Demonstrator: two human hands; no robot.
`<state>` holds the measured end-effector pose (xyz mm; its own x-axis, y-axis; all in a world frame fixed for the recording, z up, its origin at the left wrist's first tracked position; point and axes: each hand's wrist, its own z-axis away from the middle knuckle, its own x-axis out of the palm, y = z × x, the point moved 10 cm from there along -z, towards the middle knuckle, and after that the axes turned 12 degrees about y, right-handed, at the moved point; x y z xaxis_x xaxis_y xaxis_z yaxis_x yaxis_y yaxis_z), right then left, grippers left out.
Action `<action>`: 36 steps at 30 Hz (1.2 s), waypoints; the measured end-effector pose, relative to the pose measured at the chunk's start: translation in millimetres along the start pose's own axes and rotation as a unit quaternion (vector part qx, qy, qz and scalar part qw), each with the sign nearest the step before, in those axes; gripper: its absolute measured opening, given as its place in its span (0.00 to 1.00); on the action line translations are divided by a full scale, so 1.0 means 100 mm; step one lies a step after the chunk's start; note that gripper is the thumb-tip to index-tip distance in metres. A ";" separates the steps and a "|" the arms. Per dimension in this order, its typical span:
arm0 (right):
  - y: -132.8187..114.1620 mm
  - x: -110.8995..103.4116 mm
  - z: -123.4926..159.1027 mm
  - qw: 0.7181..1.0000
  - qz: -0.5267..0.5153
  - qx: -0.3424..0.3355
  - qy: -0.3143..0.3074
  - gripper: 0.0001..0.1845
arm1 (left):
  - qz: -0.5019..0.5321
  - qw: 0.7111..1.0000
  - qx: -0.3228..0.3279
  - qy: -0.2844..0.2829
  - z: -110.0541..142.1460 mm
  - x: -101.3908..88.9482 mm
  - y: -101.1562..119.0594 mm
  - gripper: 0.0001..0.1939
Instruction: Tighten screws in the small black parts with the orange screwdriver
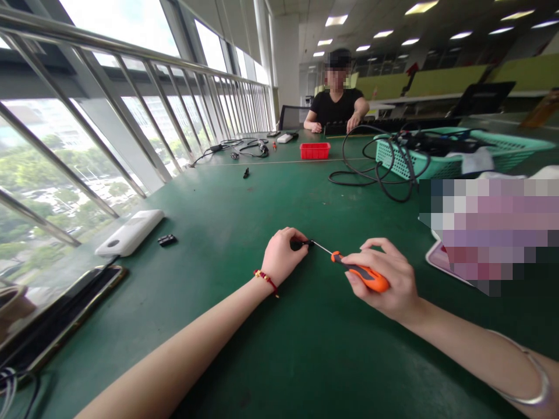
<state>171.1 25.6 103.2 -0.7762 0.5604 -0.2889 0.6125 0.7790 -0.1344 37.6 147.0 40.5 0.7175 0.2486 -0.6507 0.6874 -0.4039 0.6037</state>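
Note:
My left hand (283,256) is closed on a small black part (301,245) and presses it to the green table (262,349). A red bracelet sits on that wrist. My right hand (386,282) grips an orange-handled screwdriver (358,272). Its thin metal shaft points left and its tip meets the black part. A silver bangle is on my right forearm.
A white power bank (130,233), a small black piece (167,240) and a phone (65,314) lie at the left by the railing. A teal basket (437,157) with black cables stands at the right. A red tray (315,151) and a seated person (336,105) are at the far end.

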 end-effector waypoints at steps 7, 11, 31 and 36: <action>0.04 -0.03 0.01 1.000 -0.005 0.016 0.008 0.06 | 0.059 0.997 -0.038 -0.024 -0.04 0.04 -0.10 0.04; 0.01 -0.02 -0.01 1.000 -0.011 0.009 0.006 0.05 | 0.061 0.997 -0.045 -0.030 -0.05 0.03 -0.10 0.05; -0.12 0.14 0.07 0.993 -0.082 -0.046 -0.078 0.06 | 0.017 1.000 0.003 -0.003 0.09 -0.04 0.06 0.02; -0.17 0.18 0.07 0.989 -0.095 -0.054 -0.097 0.06 | 0.023 1.000 -0.011 -0.012 0.07 -0.06 0.02 0.02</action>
<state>148.2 20.6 93.8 -0.8259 0.3440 -0.4467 0.4306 0.8963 -0.1058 34.4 138.7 42.4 0.7457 0.2080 -0.6330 0.6560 -0.3953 0.6429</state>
